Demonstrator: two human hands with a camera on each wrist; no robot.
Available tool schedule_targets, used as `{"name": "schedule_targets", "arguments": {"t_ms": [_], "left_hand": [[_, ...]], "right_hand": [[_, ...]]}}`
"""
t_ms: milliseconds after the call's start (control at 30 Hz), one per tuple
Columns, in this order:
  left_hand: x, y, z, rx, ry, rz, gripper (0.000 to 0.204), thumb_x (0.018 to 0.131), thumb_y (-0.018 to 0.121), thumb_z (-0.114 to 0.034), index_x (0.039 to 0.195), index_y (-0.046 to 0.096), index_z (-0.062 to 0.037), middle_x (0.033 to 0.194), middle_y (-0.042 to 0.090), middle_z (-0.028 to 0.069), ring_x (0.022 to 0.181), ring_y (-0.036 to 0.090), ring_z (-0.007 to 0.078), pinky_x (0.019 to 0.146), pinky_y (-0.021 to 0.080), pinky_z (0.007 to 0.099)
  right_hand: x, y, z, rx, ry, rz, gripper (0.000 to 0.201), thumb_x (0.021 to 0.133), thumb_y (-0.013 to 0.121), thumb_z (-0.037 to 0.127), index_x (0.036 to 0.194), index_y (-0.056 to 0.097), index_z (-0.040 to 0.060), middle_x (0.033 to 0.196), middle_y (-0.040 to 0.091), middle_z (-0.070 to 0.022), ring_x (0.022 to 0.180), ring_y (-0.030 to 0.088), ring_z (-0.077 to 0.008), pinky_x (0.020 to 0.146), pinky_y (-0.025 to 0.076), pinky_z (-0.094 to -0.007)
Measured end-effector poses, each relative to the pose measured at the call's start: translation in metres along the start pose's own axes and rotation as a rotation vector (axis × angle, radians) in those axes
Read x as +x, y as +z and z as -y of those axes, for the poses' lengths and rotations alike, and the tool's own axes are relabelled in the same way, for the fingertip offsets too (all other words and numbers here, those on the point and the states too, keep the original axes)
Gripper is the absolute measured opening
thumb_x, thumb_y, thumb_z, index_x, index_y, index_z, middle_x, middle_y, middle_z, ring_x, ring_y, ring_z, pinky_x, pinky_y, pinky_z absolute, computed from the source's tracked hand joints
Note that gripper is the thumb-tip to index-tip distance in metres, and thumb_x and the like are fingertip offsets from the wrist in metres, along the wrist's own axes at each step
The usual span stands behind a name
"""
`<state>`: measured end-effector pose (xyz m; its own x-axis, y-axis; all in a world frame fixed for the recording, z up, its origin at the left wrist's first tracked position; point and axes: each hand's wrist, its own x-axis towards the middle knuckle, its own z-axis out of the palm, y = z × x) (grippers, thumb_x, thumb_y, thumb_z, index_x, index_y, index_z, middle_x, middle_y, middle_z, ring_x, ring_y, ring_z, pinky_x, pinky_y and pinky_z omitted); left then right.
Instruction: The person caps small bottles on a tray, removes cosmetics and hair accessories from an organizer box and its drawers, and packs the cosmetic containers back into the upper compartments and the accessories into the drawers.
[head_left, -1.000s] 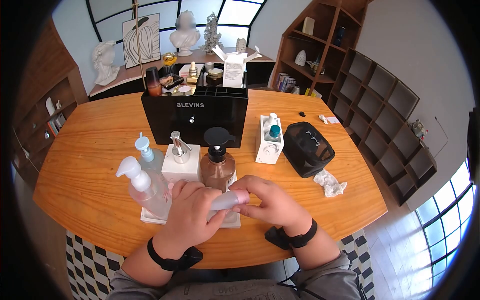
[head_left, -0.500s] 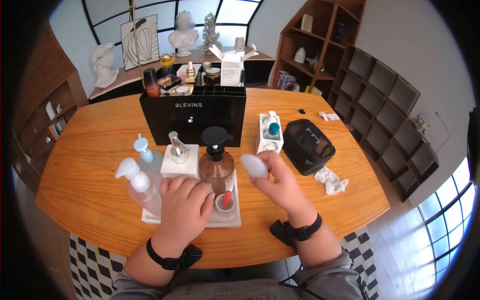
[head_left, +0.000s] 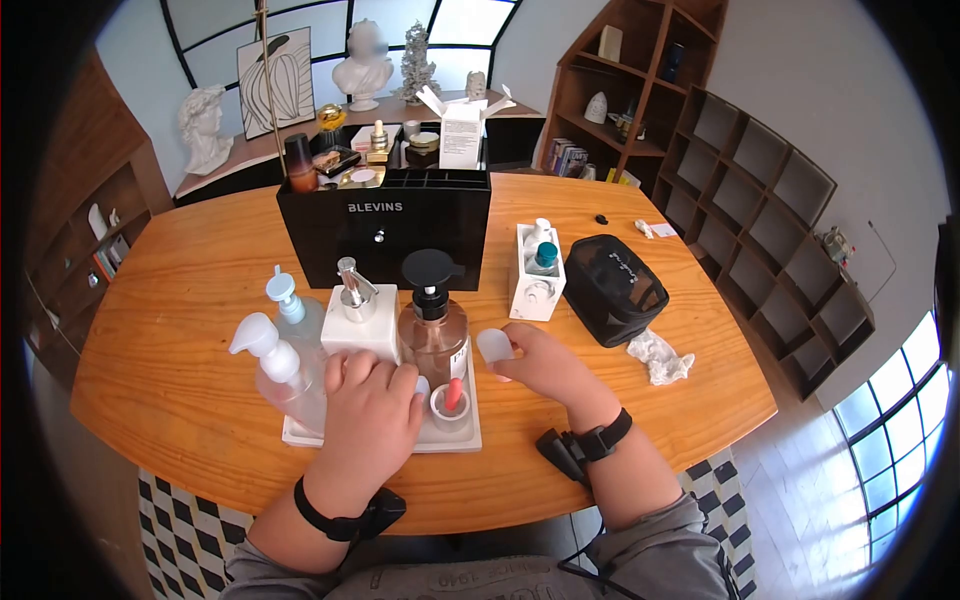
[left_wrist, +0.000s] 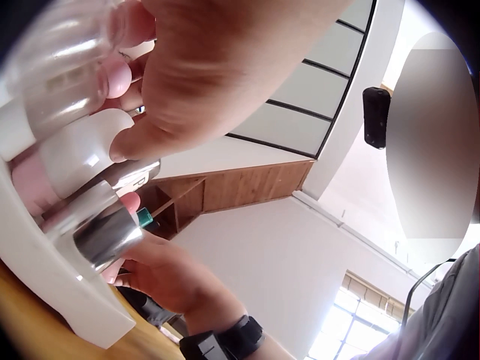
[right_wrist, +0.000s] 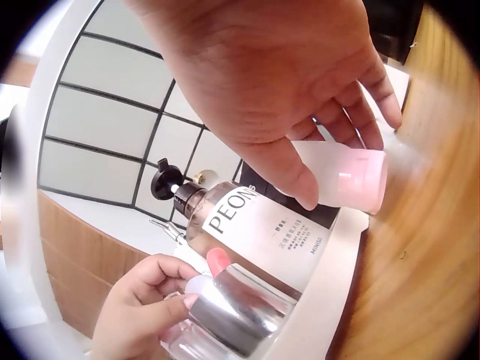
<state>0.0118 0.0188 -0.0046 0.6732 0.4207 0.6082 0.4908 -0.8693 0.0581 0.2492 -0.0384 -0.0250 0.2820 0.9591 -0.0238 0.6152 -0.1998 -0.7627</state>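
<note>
My right hand (head_left: 545,365) pinches a whitish tube with a pink cap (right_wrist: 360,180) between thumb and fingers, cap end down, just right of the white tray (head_left: 465,440). On the tray my left hand (head_left: 365,410) holds a second whitish tube with a pink cap (left_wrist: 82,154), thumb at its upper end. Beside it stands a silver cup (right_wrist: 244,311) with a red-tipped item (head_left: 454,393) inside. Behind it are a brown pump bottle (head_left: 432,330) and a white square dispenser (head_left: 360,325). A clear pump bottle (head_left: 285,385) and a blue-topped pump bottle (head_left: 290,300) stand left.
A black organizer (head_left: 385,235) full of cosmetics stands behind the tray. To the right are a white holder with small bottles (head_left: 535,295), a black mesh pouch (head_left: 615,290) and crumpled white tissue (head_left: 660,357). The near table edge runs beneath my forearms.
Both hands were together at one tube; they have since parted. My right hand carried a tube right and lowered it beside the tray. My left hand stayed over the tray, uncovering the silver cup.
</note>
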Motion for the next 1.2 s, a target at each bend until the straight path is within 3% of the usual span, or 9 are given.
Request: {"name": "schedule_targets", "arguments": {"t_ms": [267,600,667,800,900,967,1000,1067,1200], "left_hand": [[-0.003,-0.001,-0.003,-0.029,-0.013,0.088,0.029,0.067,0.076,-0.015,0.089,0.058,-0.0076,0.081,0.062,0.0071,0.097,0.053,0.027,0.109,0.022,0.0562],[-0.003,-0.001,-0.002,-0.084,-0.008,0.101,0.029,0.068,0.075,-0.013,0.09,0.057,-0.0068,0.077,0.061,0.0089,0.092,0.054,0.0283,0.109,0.023,0.0561],[-0.001,-0.005,-0.003,-0.064,-0.012,-0.054,0.029,0.069,0.073,-0.012,0.091,0.055,-0.007,0.077,0.06,0.0063,0.086,0.055,0.0265,0.1,0.032,0.0516],[0.001,-0.017,-0.004,-0.138,-0.008,-0.197,0.029,0.069,0.074,-0.011,0.092,0.056,-0.0066,0.077,0.06,0.0074,0.082,0.055,0.0269,0.087,0.038,0.0467],[-0.007,-0.017,-0.001,-0.267,0.0,-0.268,0.031,0.071,0.073,-0.003,0.096,0.054,-0.0038,0.09,0.06,0.0152,0.081,0.055,0.0297,0.079,0.043,0.0406],[-0.01,-0.012,-0.001,-0.506,0.028,-0.397,0.038,0.075,0.074,-0.004,0.103,0.049,-0.0048,0.086,0.066,0.0116,0.071,0.057,0.0262,0.066,0.043,0.0372],[-0.011,-0.011,0.0,-0.505,0.03,-0.397,0.038,0.075,0.074,-0.004,0.103,0.049,-0.0048,0.086,0.066,0.0116,0.071,0.057,0.0262,0.066,0.043,0.0372],[-0.011,-0.007,0.0,-0.561,0.074,-0.385,0.039,0.078,0.073,-0.004,0.105,0.045,-0.0044,0.092,0.068,0.0145,0.068,0.058,0.0249,0.064,0.044,0.0347],[-0.009,0.003,0.002,-0.65,0.091,-0.35,0.037,0.079,0.073,-0.006,0.103,0.045,-0.0048,0.092,0.069,0.0152,0.067,0.059,0.0239,0.064,0.045,0.0342]], "right_hand": [[0.004,0.005,-0.01,0.053,-0.038,-0.075,0.037,0.078,0.066,0.02,0.107,0.06,-0.0017,0.101,0.064,-0.0212,0.096,0.061,-0.0348,0.083,0.048,-0.0362],[0.0,0.002,-0.002,0.046,-0.083,-0.119,0.029,0.083,0.061,0.019,0.103,0.061,-0.0008,0.1,0.065,-0.019,0.095,0.062,-0.0333,0.082,0.048,-0.0361],[-0.001,0.002,-0.002,0.092,-0.122,-0.209,0.023,0.085,0.06,0.017,0.101,0.062,0.0001,0.095,0.065,-0.0156,0.09,0.061,-0.0297,0.078,0.048,-0.0353],[-0.008,-0.004,0.008,0.154,-0.216,-0.357,0.015,0.086,0.06,0.011,0.098,0.062,0.0018,0.092,0.064,-0.0109,0.087,0.06,-0.023,0.073,0.047,-0.032],[-0.016,-0.005,0.016,0.215,-0.328,-0.425,0.01,0.086,0.06,0.007,0.096,0.061,0.0027,0.092,0.063,-0.0076,0.085,0.059,-0.018,0.07,0.046,-0.0291],[-0.023,-0.005,0.019,0.362,-0.478,-0.154,0.021,0.087,0.063,0.008,0.107,0.061,0.0032,0.096,0.064,-0.0061,0.085,0.057,-0.0142,0.07,0.045,-0.0273],[-0.028,-0.004,0.023,0.362,-0.48,-0.155,0.021,0.087,0.063,0.008,0.107,0.061,0.0032,0.096,0.064,-0.0061,0.085,0.057,-0.0142,0.07,0.045,-0.0273],[-0.036,0.001,0.032,0.474,-0.551,0.15,0.037,0.087,0.067,0.013,0.121,0.058,0.0038,0.098,0.064,-0.0064,0.084,0.058,-0.0137,0.072,0.047,-0.0277],[-0.04,0.012,0.039,0.402,-0.627,0.125,0.047,0.087,0.07,0.014,0.13,0.053,0.0046,0.101,0.064,-0.0067,0.085,0.059,-0.0134,0.076,0.049,-0.028]]}}
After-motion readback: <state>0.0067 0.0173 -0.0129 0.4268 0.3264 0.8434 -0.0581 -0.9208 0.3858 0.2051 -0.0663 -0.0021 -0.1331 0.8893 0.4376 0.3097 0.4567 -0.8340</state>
